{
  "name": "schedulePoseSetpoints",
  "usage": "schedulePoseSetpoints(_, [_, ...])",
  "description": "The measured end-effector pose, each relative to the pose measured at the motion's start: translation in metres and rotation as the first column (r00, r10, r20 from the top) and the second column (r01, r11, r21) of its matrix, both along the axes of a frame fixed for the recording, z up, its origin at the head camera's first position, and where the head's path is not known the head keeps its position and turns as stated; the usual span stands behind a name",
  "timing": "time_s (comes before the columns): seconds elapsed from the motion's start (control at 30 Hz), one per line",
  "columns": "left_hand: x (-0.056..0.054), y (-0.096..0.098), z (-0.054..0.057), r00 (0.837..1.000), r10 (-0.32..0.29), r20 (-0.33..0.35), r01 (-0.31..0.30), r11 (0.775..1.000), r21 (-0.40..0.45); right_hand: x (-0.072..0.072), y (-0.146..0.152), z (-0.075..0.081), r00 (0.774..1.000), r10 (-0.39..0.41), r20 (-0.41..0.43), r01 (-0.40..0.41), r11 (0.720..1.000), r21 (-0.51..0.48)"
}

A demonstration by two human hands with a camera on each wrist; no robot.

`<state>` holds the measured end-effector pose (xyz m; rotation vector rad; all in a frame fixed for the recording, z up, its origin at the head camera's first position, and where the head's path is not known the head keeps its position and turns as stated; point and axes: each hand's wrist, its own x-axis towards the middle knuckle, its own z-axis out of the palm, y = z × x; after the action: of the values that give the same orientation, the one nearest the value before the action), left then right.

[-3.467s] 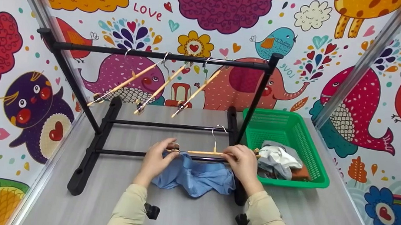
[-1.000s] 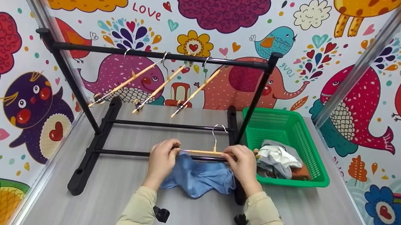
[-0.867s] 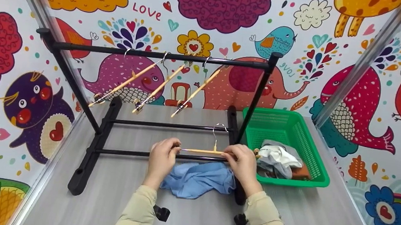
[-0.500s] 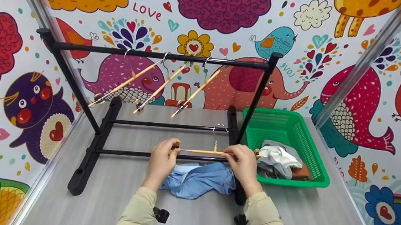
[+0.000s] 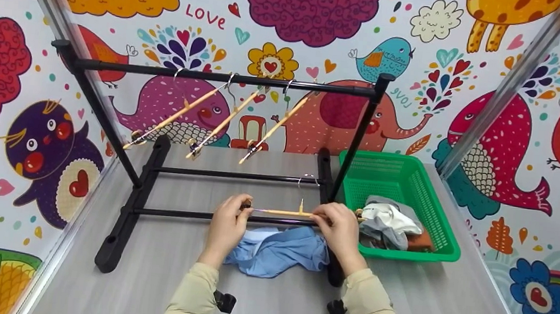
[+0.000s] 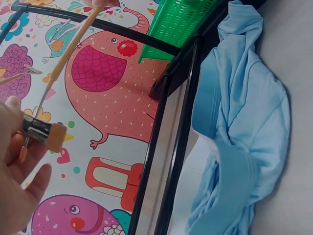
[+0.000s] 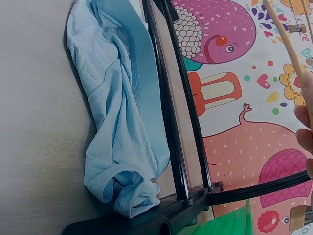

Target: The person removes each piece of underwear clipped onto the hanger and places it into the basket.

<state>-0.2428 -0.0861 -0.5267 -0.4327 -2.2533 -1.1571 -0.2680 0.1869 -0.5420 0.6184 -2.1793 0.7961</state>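
Note:
In the head view my left hand (image 5: 227, 227) pinches the clip end of a wooden clip hanger (image 5: 279, 211). My right hand (image 5: 339, 230) grips the bar near its other end. The left wrist view shows the metal clip (image 6: 41, 131) with its wooden pad against the left hand's fingers; nothing hangs from it. The hanger is roughly level above the rack's lower bar, its hook leaning back. Below my hands a crumpled light blue garment (image 5: 277, 253) with a wide waistband-like edge lies on the table, overlapping the rack's right foot. A white patch shows at its upper left.
A black rack (image 5: 164, 71) stands ahead, with three bare clip hangers (image 5: 226, 123) on its top rail. At right, a green basket (image 5: 449, 255) holds white, grey and brown cloth (image 5: 393, 221). Patterned walls enclose the grey table (image 5: 264, 311).
The blue garment was up against the hanger near my left hand; its left part has dropped to the table. My left hand has moved slightly right along the hanger. The right hand has barely moved.

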Motion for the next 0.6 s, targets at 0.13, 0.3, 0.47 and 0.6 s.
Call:
schedulePoseSetpoints(0.13, [0.0009,-0.0003,-0.0003,1.000,-0.004,0.011,0.004,1.000,0.002,0.0006,0.0000,0.0002,1.000,0.002,-0.001,-0.002,1.000,0.000])
schedulePoseSetpoints(0.3, [0.0011,-0.0007,-0.0010,1.000,-0.008,-0.002,0.008,1.000,0.010,0.0013,-0.0001,0.0006,1.000,-0.006,0.005,0.006,1.000,0.011])
schedulePoseSetpoints(0.47, [0.0010,-0.0010,-0.0005,1.000,-0.024,0.004,0.024,0.999,0.032,0.0020,-0.0001,0.0006,1.000,-0.017,0.013,0.017,1.000,0.020])
schedulePoseSetpoints(0.6, [0.0028,-0.0018,0.0020,0.997,-0.047,0.057,0.044,0.998,0.055,0.0025,0.0000,0.0007,1.000,-0.016,0.014,0.016,1.000,0.017])
